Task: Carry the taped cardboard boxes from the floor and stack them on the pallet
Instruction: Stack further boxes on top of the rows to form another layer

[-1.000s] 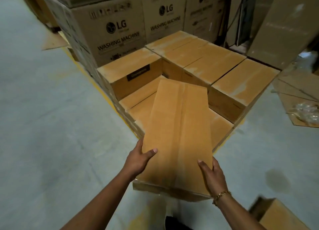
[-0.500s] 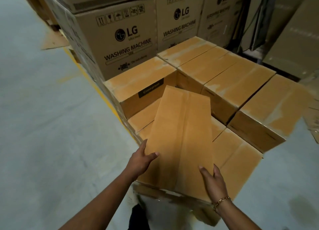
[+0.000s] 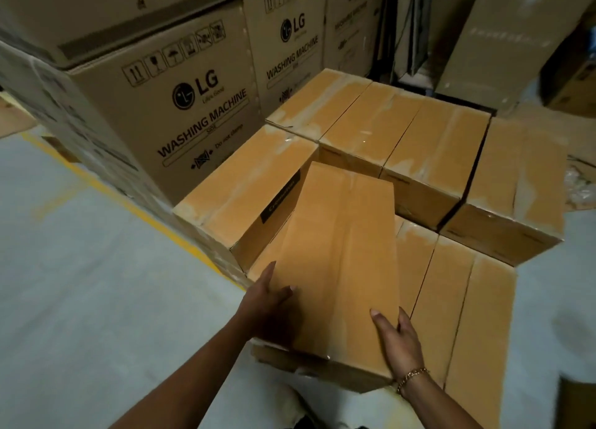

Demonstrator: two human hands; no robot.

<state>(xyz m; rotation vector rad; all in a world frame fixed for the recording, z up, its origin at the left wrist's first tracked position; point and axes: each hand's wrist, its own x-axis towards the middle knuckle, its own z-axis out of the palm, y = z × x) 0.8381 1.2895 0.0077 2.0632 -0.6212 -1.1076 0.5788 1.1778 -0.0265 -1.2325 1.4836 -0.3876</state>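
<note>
I hold a long taped cardboard box (image 3: 338, 257) lengthwise in front of me, above the lower layer of the stack. My left hand (image 3: 267, 303) grips its near left edge with the thumb on top. My right hand (image 3: 398, 341) grips the near right corner, also with the thumb on top. The box's far end points at the taller boxes (image 3: 403, 138) of the stack. To its left stands one raised box with a black label (image 3: 245, 187). Lower boxes (image 3: 467, 316) lie flat to the right of my hands. The pallet under them is hidden.
Large LG washing machine cartons (image 3: 180, 100) rise behind and to the left of the stack. A yellow floor line (image 3: 106, 190) runs along their base. Grey concrete floor (image 3: 96, 299) spreads to the left. More tall cartons (image 3: 503, 41) stand at the back right.
I have stepped closer to the stack with the box. The box now hangs over the lower layer, its far end nearer the raised boxes. Both hands keep the same grip.
</note>
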